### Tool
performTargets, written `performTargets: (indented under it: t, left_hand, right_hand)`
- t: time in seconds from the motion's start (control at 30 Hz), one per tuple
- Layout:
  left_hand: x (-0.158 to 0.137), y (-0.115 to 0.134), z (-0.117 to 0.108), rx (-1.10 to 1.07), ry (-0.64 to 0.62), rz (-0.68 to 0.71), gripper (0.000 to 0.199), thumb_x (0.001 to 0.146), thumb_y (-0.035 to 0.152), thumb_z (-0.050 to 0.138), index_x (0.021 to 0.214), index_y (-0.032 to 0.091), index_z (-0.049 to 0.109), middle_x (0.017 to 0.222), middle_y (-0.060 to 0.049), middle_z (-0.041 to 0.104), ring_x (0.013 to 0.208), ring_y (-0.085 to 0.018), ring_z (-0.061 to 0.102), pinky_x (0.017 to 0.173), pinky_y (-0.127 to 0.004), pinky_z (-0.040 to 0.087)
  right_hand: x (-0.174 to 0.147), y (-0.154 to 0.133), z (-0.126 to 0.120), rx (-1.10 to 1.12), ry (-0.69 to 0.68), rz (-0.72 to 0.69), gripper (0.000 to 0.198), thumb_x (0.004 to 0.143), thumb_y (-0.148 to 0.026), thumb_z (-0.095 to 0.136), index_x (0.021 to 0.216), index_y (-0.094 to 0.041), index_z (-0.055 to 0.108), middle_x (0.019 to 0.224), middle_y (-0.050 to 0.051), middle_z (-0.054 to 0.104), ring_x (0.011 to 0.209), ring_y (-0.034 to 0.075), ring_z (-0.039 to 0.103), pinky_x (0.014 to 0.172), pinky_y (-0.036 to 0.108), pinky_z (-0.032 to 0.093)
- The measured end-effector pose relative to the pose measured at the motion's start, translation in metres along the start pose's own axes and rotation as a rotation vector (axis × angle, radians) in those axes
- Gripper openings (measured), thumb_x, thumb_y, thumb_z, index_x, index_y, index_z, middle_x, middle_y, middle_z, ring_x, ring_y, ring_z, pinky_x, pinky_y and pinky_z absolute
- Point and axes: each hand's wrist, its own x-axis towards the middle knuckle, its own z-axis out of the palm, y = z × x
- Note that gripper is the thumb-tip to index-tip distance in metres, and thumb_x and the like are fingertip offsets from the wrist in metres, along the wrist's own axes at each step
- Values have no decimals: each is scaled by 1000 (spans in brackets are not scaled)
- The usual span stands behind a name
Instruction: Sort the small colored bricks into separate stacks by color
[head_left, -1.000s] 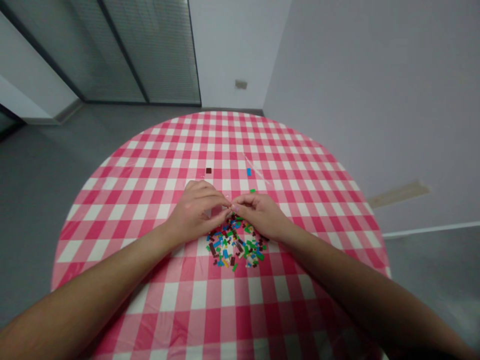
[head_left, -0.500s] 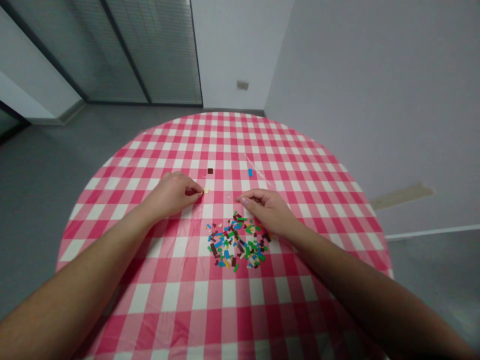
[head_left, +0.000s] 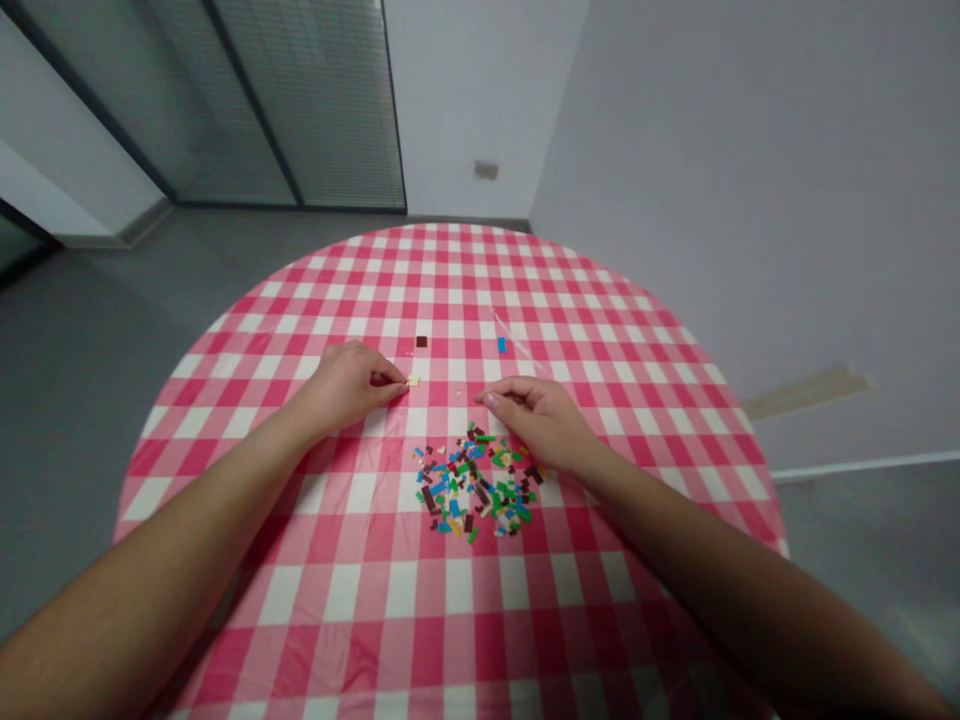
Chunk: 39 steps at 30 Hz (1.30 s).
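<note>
Thumb and forefinger of my left hand pinch a small pale yellow building brick just above or on the cloth. My right hand hovers at the upper right of the brick pile, its thumb and fingertips pressed together; whatever may be between them is too small to make out. Below and between the hands lies a loose pile of small building bricks in blue, green, brown, yellow and white. Beyond the hands, a dark brown brick and a blue brick lie apart from each other.
A red and white checked cloth covers the round table. Tiny pale bits lie between my hands. Behind the table stand a white wall with a socket and a glass partition; another wall rises on the right.
Almost nothing differs. Both hands keep their places and their pinched fingers, and the bricks lie as before; the view has shifted very slightly.
</note>
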Motion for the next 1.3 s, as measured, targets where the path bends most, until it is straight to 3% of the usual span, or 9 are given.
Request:
performTargets:
  t: [0.37, 0.57, 0.8, 1.3]
  left_hand:
    - [0, 5, 5, -23, 34, -35, 18, 84, 39, 72, 77, 26, 81, 75, -5, 79, 67, -24, 67, 65, -36, 49]
    - [1, 5, 3, -104, 6, -45, 26, 84, 43, 71, 97, 23, 82, 84, -6, 80, 73, -23, 70, 65, -33, 51]
    - [3, 3, 3, -99, 6, 3, 24, 85, 46, 69, 85, 25, 82, 84, -5, 80, 75, -24, 69, 65, -34, 50]
    - [1, 1, 4, -120, 19, -2, 21, 85, 44, 71, 84, 26, 82, 84, -5, 79, 76, -24, 69, 66, -35, 50]
  right_hand:
    - [0, 0, -2, -13, 9, -17, 24, 90, -46, 68, 88, -23, 75, 85, 5, 75, 78, 19, 64, 68, 33, 51]
    - [0, -1, -2, 6, 9, -27, 23, 89, -45, 67, 87, -23, 74, 88, 6, 76, 81, 19, 66, 72, 34, 53]
    - [0, 0, -2, 23, 11, -29, 22, 88, -46, 69, 87, -24, 75, 91, 6, 77, 85, 20, 68, 76, 36, 56]
    - [0, -3, -3, 2, 1, -39, 23, 87, -45, 68, 85, -24, 74, 88, 6, 77, 80, 20, 66, 71, 35, 52]
